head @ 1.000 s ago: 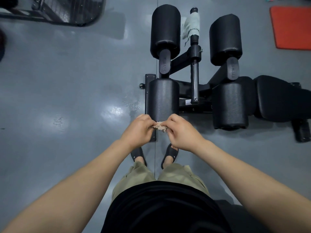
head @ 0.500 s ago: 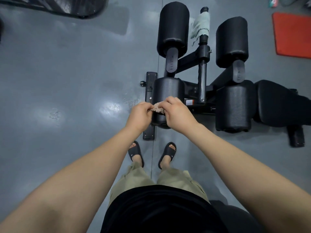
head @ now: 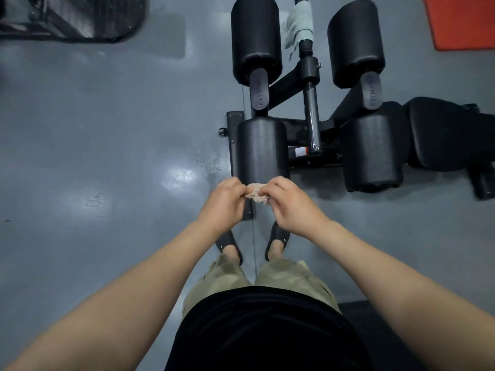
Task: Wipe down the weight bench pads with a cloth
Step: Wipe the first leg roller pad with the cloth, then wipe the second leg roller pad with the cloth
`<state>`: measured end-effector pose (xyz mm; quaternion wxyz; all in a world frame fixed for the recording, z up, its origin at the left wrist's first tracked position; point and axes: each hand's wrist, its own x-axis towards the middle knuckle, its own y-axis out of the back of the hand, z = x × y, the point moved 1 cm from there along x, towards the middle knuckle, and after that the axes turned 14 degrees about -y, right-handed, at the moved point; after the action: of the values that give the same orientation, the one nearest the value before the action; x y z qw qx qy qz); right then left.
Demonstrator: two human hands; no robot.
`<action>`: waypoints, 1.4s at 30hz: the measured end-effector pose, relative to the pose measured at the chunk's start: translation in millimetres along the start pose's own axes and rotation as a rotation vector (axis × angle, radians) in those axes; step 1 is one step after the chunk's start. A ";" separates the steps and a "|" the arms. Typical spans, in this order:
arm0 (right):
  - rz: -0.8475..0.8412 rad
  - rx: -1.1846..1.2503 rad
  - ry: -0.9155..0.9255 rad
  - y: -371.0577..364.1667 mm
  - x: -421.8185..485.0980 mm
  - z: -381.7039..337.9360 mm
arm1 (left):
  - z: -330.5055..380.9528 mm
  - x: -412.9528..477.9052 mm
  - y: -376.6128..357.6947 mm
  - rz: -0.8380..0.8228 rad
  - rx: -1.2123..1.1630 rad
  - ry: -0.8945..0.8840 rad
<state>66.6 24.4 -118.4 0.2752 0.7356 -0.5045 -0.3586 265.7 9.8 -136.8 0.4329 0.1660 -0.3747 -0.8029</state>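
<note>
A small tan cloth [head: 256,193] is bunched between my two hands, just in front of the near end of a black roller pad [head: 261,148]. My left hand [head: 223,200] pinches the cloth's left side and my right hand [head: 290,207] pinches its right side. Three more black roller pads stand beyond: one at the far left [head: 255,38], one at the far right [head: 355,38] and one at the near right [head: 372,153]. The bench seat pad [head: 439,132] lies to the right. A grey towel [head: 300,22] is wrapped round the upright post.
The bench's black frame and chrome post [head: 312,116] run between the rollers. A foot bar [head: 234,145] lies on the grey floor left of the near roller. An orange mat [head: 463,20] is at the top right; dark equipment [head: 69,17] at the top left.
Half a second ago my hands held the cloth over the near roller pad's end. They have since drawn back toward me, and now hold it just off that end.
</note>
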 end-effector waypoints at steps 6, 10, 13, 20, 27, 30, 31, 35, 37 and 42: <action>-0.020 -0.074 0.064 16.9 4.1 -7.8 | -3.0 7.6 22.0 -0.134 -0.008 -0.054; 0.085 -0.119 -0.007 23.5 43.9 -17.8 | -8.5 39.7 35.2 0.010 -0.010 0.092; 0.066 -0.155 -0.065 12.6 49.8 -14.3 | -12.3 47.2 30.0 -0.050 -0.008 0.166; 0.132 -0.075 -0.072 -8.7 16.0 -11.4 | -11.5 24.5 21.9 -0.130 0.003 0.058; 0.096 -0.094 -0.041 -10.3 -2.1 -11.6 | -9.9 14.5 22.5 -0.227 0.035 -0.067; 0.062 0.001 -0.096 6.3 -15.5 -4.3 | 1.9 18.9 24.8 -0.221 -0.063 -0.121; 0.072 0.065 -0.138 13.9 -18.1 -1.3 | 6.4 22.9 25.4 -0.193 -0.105 -0.113; 0.162 0.286 -0.392 53.3 -23.1 8.7 | 34.7 53.4 23.5 -0.030 -0.251 0.024; 0.196 0.434 -0.496 72.5 -23.3 14.2 | 51.3 68.8 19.1 0.047 -0.310 0.071; 0.204 0.706 -0.542 109.0 -12.3 36.3 | 89.2 106.3 15.6 0.154 -0.370 0.053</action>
<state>-24.9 -2.6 -53.2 -0.1007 0.6104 -0.7196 -0.3152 161.3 -41.9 -59.8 0.5257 0.0756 -0.2211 -0.8180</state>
